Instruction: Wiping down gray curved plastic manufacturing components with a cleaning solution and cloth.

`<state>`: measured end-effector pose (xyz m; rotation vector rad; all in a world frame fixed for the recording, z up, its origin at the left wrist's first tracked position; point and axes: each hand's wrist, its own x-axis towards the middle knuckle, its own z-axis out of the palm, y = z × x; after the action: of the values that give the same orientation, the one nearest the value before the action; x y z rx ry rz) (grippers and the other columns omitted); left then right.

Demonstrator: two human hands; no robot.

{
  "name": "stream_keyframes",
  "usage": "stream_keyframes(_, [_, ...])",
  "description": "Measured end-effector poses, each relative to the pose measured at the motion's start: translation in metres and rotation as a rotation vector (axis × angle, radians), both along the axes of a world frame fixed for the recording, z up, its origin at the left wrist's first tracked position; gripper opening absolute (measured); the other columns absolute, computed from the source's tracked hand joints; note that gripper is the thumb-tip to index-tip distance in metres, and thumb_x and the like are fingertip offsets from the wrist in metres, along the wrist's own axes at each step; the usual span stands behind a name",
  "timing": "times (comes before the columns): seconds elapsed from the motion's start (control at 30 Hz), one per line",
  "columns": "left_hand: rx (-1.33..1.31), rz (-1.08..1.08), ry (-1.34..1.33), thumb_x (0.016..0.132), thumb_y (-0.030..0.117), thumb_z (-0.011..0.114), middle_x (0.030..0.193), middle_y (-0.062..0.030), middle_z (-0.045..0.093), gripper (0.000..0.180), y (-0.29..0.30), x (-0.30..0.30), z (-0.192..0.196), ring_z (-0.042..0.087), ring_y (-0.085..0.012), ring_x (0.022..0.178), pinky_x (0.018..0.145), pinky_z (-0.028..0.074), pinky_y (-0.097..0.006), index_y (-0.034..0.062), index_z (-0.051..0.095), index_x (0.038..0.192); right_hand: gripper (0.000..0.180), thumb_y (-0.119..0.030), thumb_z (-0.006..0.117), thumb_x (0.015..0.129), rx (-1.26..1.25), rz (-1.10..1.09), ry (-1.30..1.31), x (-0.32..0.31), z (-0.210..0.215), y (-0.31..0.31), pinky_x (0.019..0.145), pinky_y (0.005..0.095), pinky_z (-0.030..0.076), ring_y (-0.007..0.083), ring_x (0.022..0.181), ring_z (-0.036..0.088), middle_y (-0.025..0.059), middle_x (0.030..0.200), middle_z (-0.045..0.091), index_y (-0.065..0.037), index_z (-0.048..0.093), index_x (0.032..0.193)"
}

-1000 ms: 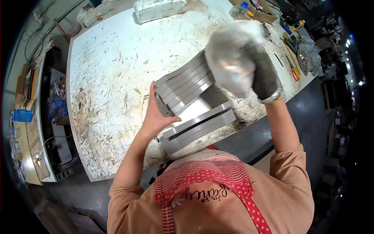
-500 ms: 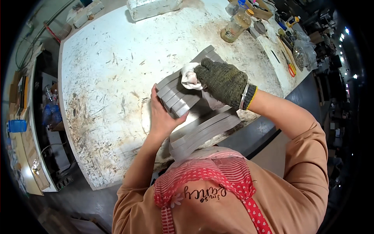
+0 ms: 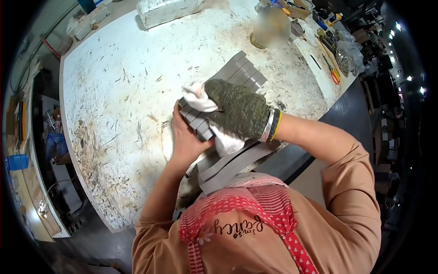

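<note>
A row of several grey metal bars [image 3: 239, 71] lies side by side on the scratched white workbench [image 3: 118, 96]. My left hand [image 3: 185, 137], bare, presses against the near end of the bars. My right hand [image 3: 237, 109], in a dark green knitted glove, holds a white cloth [image 3: 197, 97] down on top of the bars. More grey bars [image 3: 232, 164] lie stacked at the bench's near edge, partly hidden by my arms and chest.
A blurred jar [image 3: 271, 29] stands at the back right of the bench. Beyond it lie hand tools [image 3: 331, 64], clear bags and small containers. A wrapped pale block [image 3: 166, 10] sits at the far edge. Shelving with blue items [image 3: 18, 160] stands on the left.
My right hand has come down from near the camera onto the bars with the cloth and slid toward their near end. My left hand has stayed against the bars' end.
</note>
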<state>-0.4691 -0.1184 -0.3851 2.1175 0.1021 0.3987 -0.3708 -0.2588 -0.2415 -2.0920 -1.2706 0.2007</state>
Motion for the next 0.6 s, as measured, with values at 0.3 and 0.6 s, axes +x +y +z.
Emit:
stream_keyframes(0.3, [-0.241, -0.214, 0.226, 0.055, 0.027, 0.085, 0.14, -0.0251, 0.026, 0.121, 0.017, -0.015, 0.025, 0.03, -0.0363, 0.131, 0.108, 0.026, -0.045, 0.0004, 0.006, 0.143, 0.042, -0.018, 0.069, 0.081, -0.194, -0.343, 0.243, 0.072, 0.042, -0.052, 0.082, 0.0355, 0.054, 0.0223, 0.094, 0.064, 0.0113, 0.107, 0.065, -0.006, 0.055, 0.118])
stream_keyframes(0.6, [-0.767, -0.083, -0.003, 0.088, 0.02, 0.042, 0.127, -0.0178, 0.047, 0.044, -0.004, 0.023, 0.056, 0.043, -0.0237, 0.118, 0.104, 0.03, -0.037, -0.0019, 0.038, 0.126, 0.045, -0.02, 0.069, 0.081, -0.112, -0.288, 0.233, 0.073, 0.012, -0.067, 0.089, 0.0323, 0.047, 0.0179, 0.099, 0.06, 0.008, 0.115, 0.061, -0.007, 0.055, 0.122])
